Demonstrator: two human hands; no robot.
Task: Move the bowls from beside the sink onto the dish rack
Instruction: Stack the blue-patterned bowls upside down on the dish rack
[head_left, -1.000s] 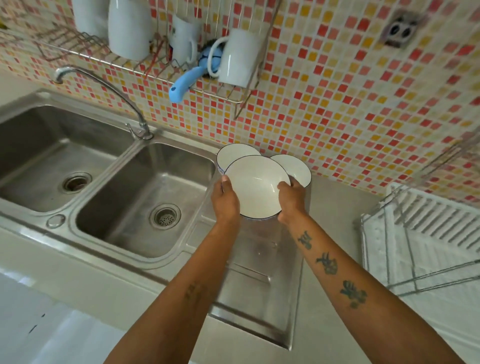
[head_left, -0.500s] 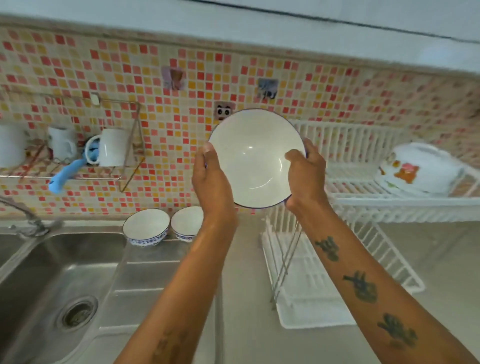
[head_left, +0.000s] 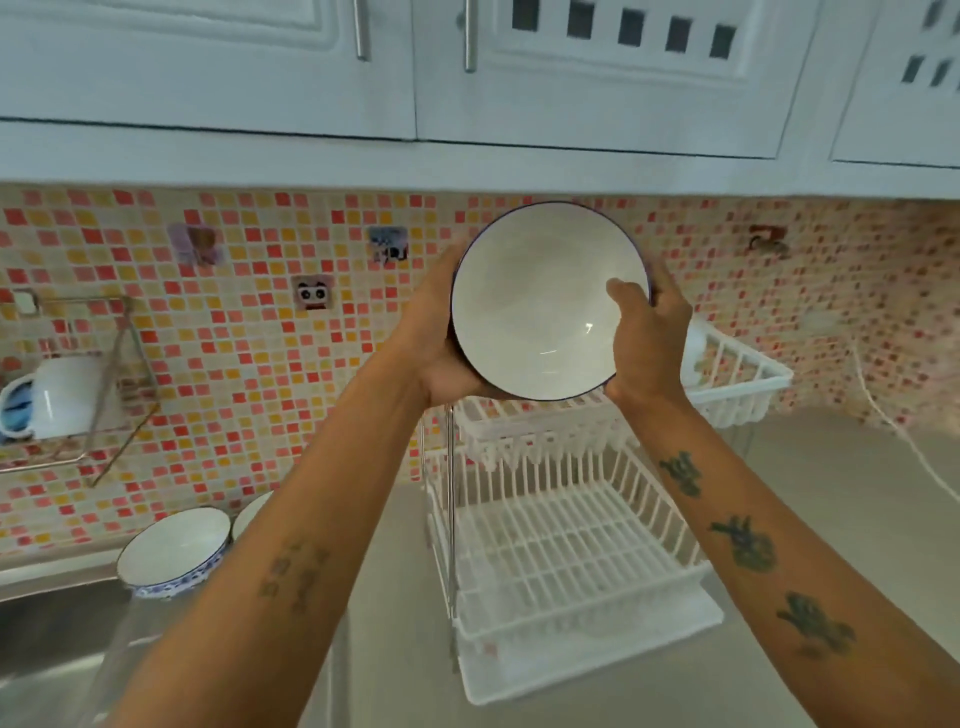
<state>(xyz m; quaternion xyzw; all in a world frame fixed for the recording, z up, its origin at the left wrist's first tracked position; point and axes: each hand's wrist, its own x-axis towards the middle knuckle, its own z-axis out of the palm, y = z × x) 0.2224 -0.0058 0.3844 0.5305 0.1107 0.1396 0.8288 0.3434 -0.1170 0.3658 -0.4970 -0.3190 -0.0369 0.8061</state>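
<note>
I hold a white bowl with a dark blue rim (head_left: 535, 306) tilted toward me, high above the upper tier of the white two-tier dish rack (head_left: 566, 551). My left hand (head_left: 431, 338) cups its left underside and my right hand (head_left: 647, 338) grips its right rim, thumb inside. Two more white bowls stay beside the sink at lower left: one with a blue pattern (head_left: 174, 551), and another (head_left: 249, 512) partly hidden behind my left forearm.
The steel sink edge (head_left: 52, 613) lies at the lower left. A wire wall shelf (head_left: 104, 395) holds a white mug (head_left: 62, 395). White cabinets (head_left: 467, 78) hang overhead. A white cord (head_left: 883, 415) runs along the grey counter (head_left: 831, 493) on the right.
Both hands carried the bowl up and to the right, from beside the sink to above the dish rack. My view swung right and upward, so the cabinets now show.
</note>
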